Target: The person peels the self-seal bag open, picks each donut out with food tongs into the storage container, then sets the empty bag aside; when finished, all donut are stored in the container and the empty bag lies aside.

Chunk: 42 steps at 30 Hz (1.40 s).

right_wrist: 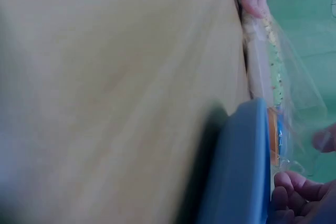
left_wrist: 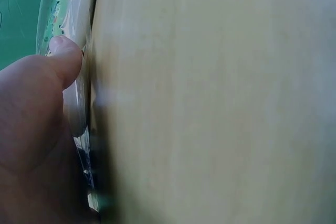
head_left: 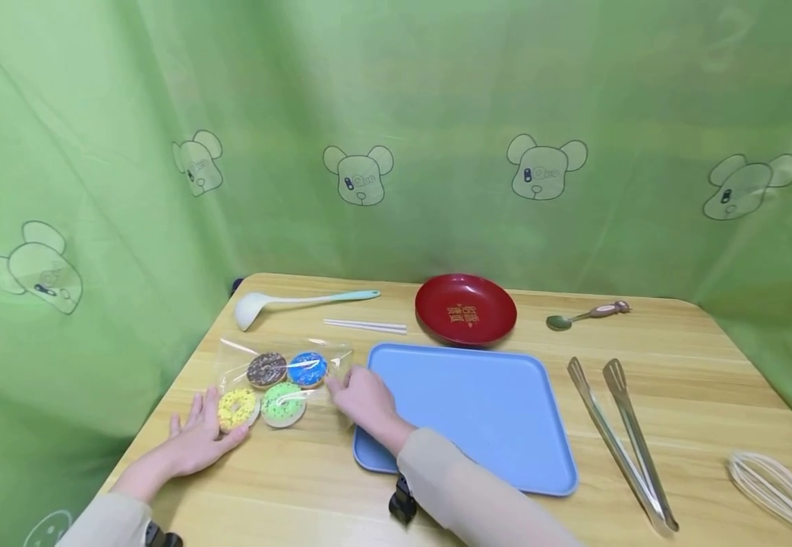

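A clear plastic bag [head_left: 235,355] lies on the left of the table with donuts in it: a chocolate donut [head_left: 267,371], a blue donut [head_left: 307,370], a yellow donut [head_left: 237,410] and a green donut [head_left: 282,404]. My left hand [head_left: 199,442] rests at the bag's left side, fingers spread, the fingertips and thumb against the yellow donut. At the bag's right end my right hand [head_left: 366,399] has its fingers curled and grips the film beside the blue donut. In the right wrist view, clear film runs up to the curled fingers [right_wrist: 294,187].
Right of the bag, partly under my right forearm, lies a blue tray [head_left: 467,414]. Behind are a ladle [head_left: 300,300], chopsticks [head_left: 364,326], a red plate [head_left: 465,309] and a spoon [head_left: 587,314]. Metal tongs [head_left: 624,444] and a whisk [head_left: 781,490] lie at the right.
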{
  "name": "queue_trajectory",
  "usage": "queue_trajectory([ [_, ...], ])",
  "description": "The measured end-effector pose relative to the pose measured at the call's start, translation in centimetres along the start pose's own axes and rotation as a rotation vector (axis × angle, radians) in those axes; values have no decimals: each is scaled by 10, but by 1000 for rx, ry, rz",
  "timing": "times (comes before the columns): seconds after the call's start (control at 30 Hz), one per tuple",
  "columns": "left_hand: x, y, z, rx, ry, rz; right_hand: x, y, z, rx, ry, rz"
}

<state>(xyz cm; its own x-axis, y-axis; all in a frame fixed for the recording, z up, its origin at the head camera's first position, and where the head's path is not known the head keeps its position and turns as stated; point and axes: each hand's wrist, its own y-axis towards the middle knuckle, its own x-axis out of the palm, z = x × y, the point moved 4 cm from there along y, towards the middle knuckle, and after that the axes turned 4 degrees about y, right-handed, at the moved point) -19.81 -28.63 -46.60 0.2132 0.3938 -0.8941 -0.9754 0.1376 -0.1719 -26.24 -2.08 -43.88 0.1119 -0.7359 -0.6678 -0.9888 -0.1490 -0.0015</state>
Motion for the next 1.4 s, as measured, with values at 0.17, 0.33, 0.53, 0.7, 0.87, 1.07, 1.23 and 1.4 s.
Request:
queue_trajectory([
  [0.17,0,2,0,0,-3,-3,0,4,-1,3,-45,7],
  [0.33,-1,2,0,4,0,0,-4,7,1,-8,-23,35],
  [0.53,-2,2,-1,3,19,5,-10,9,4,-59,61,85],
  [0.7,-3,1,-1,-2,20,1,-14,8,8,-40,103,85],
  [0.87,-5,2,-1,2,13,10,-16,6,8,-44,127,87],
  [1.07,-6,2,0,8,12,15,-15,8,2,-31,180,52],
  [1.23,-4,2,-2,5,17,15,-9,15,-3,-24,119,30],
  [1.4,0,2,-4,5,11,14,-6,19,-2,-49,43,79],
])
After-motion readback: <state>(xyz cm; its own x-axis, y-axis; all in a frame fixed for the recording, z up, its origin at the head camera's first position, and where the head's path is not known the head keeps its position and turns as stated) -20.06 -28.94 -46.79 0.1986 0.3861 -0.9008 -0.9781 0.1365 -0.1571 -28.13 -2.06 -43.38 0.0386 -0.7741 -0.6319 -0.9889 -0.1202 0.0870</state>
